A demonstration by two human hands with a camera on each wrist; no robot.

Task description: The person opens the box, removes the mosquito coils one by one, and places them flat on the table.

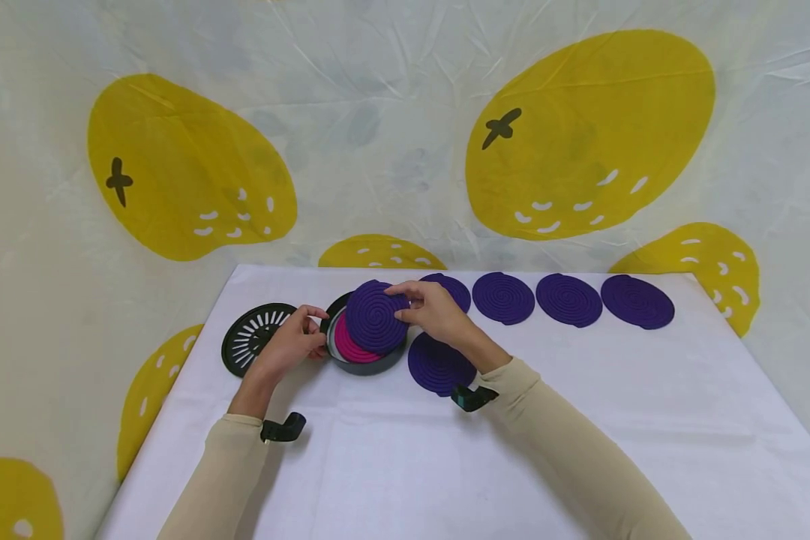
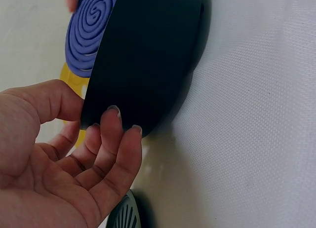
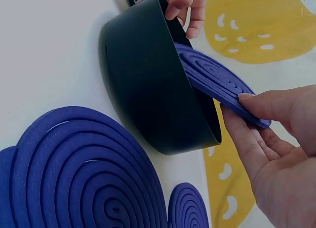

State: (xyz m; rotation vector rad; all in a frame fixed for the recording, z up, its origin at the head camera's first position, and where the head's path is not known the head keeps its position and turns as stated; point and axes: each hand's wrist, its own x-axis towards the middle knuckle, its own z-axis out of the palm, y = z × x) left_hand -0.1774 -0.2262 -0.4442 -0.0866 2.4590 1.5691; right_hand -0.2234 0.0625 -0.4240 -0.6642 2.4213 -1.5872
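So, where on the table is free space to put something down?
The white table is bare in front, near the sleeves, and right of the loose purple coil. It is crowded by the black holder, the slotted lid and the back row of coils.

The black round holder (image 1: 364, 364) is hemmed in: the left hand (image 1: 290, 346) grips its left rim, the slotted black lid (image 1: 251, 337) lies just beyond; a purple coil (image 1: 439, 365) lies just beside it on the right; 4 more purple coils (image 1: 569, 299) line the back edge; the right hand (image 1: 432, 309) tilts a coil (image 1: 376, 316) over the opening; the white table (image 1: 405, 465) in front lies bare, open for approach.
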